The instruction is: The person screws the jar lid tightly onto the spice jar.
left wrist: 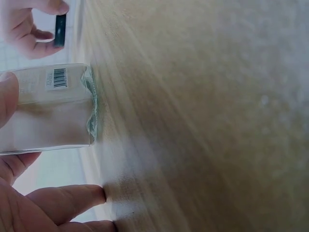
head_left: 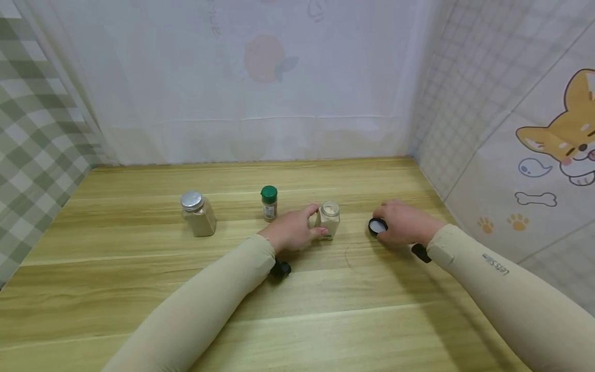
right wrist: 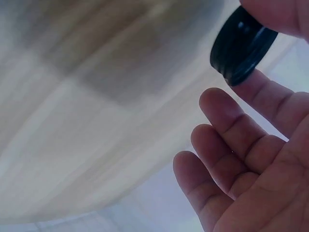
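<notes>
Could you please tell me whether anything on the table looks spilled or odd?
Only a thin curved mark on the table near the open jar; it cuts across the wood grain, though I can't tell whether it's a hair or scratch. No spill shows.

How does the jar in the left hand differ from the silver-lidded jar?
The open jar has no lid on, while the silver-lidded jar is closed. The left hand holds the open jar; no hand touches the silver-lidded jar. Both are see-through, with contents showing.
</notes>
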A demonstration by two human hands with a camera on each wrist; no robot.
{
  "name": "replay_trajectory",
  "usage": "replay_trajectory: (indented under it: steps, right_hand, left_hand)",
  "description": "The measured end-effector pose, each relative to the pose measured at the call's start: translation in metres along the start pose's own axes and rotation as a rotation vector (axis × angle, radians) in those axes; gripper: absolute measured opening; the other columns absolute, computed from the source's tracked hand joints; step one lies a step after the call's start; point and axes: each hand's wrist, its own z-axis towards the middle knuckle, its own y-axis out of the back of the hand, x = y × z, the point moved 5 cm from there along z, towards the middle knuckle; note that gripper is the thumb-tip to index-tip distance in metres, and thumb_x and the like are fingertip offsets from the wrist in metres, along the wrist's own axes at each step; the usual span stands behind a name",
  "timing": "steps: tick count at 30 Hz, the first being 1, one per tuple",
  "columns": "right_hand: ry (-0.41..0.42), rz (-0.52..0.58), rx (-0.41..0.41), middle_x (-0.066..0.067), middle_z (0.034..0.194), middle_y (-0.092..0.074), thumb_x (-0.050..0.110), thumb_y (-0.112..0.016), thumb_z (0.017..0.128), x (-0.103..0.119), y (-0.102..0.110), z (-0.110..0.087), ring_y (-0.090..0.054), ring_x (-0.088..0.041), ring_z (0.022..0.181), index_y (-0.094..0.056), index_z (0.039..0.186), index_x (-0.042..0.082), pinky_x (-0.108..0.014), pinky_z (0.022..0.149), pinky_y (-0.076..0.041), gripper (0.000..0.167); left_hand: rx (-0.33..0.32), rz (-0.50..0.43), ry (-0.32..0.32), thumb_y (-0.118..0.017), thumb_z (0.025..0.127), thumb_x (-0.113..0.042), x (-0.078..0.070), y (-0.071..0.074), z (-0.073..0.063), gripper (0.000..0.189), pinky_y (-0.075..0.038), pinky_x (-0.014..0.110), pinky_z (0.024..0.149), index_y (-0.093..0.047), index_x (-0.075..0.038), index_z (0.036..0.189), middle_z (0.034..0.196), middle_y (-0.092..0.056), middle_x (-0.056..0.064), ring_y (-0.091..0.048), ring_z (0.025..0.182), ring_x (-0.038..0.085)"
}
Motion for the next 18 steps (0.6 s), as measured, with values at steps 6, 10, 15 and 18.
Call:
replay_trajectory:
  steps: [6, 10, 15, 18]
  right_hand:
    - [0.019, 0.065, -0.035, -0.006, 0.095, -0.068, 0.012, -0.078, 0.086, 0.006, 0.011, 0.006, -0.061, -0.021, 0.085, -0.07, 0.101, 0.006, -0.043, 0.08, -0.054, 0.018]
    - [0.013, 0.107, -0.056, -0.003, 0.092, -0.07, 0.009, -0.076, 0.088, 0.011, 0.018, 0.009, -0.062, -0.017, 0.082, -0.068, 0.1, 0.007, -0.04, 0.079, -0.054, 0.015]
    - [-0.007, 0.127, -0.058, -0.005, 0.096, -0.071, 0.01, -0.076, 0.089, 0.016, 0.023, 0.011, -0.065, -0.017, 0.083, -0.067, 0.107, 0.005, -0.041, 0.078, -0.056, 0.021]
    - [-0.009, 0.12, -0.062, -0.006, 0.098, -0.072, 0.01, -0.076, 0.089, 0.02, 0.027, 0.013, -0.066, -0.018, 0.085, -0.066, 0.11, 0.003, -0.042, 0.08, -0.057, 0.024]
  left_hand:
    - [-0.001, -0.005, -0.002, -0.061, 0.103, -0.057, 0.0, 0.0, -0.001, 0.074, -0.044, 0.053, 0.118, -0.028, -0.036, 0.166, 0.162, -0.05, 0.009, -0.05, 0.147, 0.033]
    - [-0.001, -0.008, -0.003, -0.061, 0.103, -0.056, 0.0, 0.001, -0.001, 0.073, -0.044, 0.053, 0.118, -0.029, -0.036, 0.165, 0.162, -0.05, 0.009, -0.051, 0.147, 0.033]
    - [-0.003, -0.003, -0.006, -0.061, 0.103, -0.057, -0.001, 0.001, -0.001, 0.072, -0.045, 0.053, 0.117, -0.031, -0.035, 0.164, 0.16, -0.052, 0.01, -0.052, 0.146, 0.034]
    - [-0.004, -0.004, -0.007, -0.062, 0.102, -0.056, -0.001, 0.001, 0.0, 0.072, -0.045, 0.053, 0.118, -0.031, -0.035, 0.164, 0.16, -0.052, 0.011, -0.052, 0.146, 0.034]
